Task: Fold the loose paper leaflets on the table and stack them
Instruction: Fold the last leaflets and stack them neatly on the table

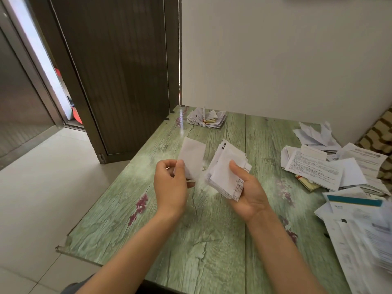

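My left hand [169,183] pinches a single folded white leaflet [192,158] and holds it upright above the green table [191,240]. My right hand [248,187] grips a thick bundle of folded leaflets [224,170], thumb on top. The two hands are close together over the middle of the table. A small stack of folded leaflets [206,118] lies at the far edge. Loose unfolded leaflets [331,164] lie spread in a heap along the right side.
More loose papers [360,234] cover the near right corner, one with a teal stripe. A white wall stands behind the table and a dark folding door [118,71] to its left. The table's left edge drops to a tiled floor [42,198].
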`<state>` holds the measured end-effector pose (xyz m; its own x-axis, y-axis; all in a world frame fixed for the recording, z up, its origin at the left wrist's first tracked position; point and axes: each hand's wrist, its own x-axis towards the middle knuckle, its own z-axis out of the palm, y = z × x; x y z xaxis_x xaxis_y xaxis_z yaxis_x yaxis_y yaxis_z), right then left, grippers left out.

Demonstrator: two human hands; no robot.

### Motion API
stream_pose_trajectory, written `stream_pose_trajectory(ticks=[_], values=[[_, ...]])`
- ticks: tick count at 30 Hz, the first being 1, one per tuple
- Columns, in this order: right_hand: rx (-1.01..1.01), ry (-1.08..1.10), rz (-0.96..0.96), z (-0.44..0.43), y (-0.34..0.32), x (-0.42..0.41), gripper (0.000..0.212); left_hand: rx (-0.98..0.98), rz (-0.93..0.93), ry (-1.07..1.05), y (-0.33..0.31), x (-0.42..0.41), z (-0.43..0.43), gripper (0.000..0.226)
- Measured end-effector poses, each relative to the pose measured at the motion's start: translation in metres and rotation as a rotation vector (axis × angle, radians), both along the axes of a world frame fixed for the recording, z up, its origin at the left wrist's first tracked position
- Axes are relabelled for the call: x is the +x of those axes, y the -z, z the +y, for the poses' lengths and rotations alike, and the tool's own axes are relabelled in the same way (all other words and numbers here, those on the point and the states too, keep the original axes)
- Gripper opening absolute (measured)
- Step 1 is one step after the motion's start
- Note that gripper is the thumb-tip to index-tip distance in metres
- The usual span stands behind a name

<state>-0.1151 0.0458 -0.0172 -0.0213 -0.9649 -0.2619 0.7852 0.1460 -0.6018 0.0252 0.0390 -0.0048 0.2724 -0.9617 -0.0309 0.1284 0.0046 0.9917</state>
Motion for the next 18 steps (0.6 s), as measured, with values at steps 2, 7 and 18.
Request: stream_pose_trajectory(ticks=[2,7,18], values=[[-0.024,-0.034,0.016,0.000,0.000,0.001,0.032,0.045,-0.026,0.024,0.002,0.001,-0.001,0.011],[-0.028,-0.111,0.125,0.000,0.002,0.008,0.047,-0.031,-0.065,0.201,0.000,-0.004,0.006,0.019],[-0.040,-0.100,0.368,0.000,0.004,0.004,0.053,0.019,-0.123,0.316,-0.012,0.008,0.004,0.028]])
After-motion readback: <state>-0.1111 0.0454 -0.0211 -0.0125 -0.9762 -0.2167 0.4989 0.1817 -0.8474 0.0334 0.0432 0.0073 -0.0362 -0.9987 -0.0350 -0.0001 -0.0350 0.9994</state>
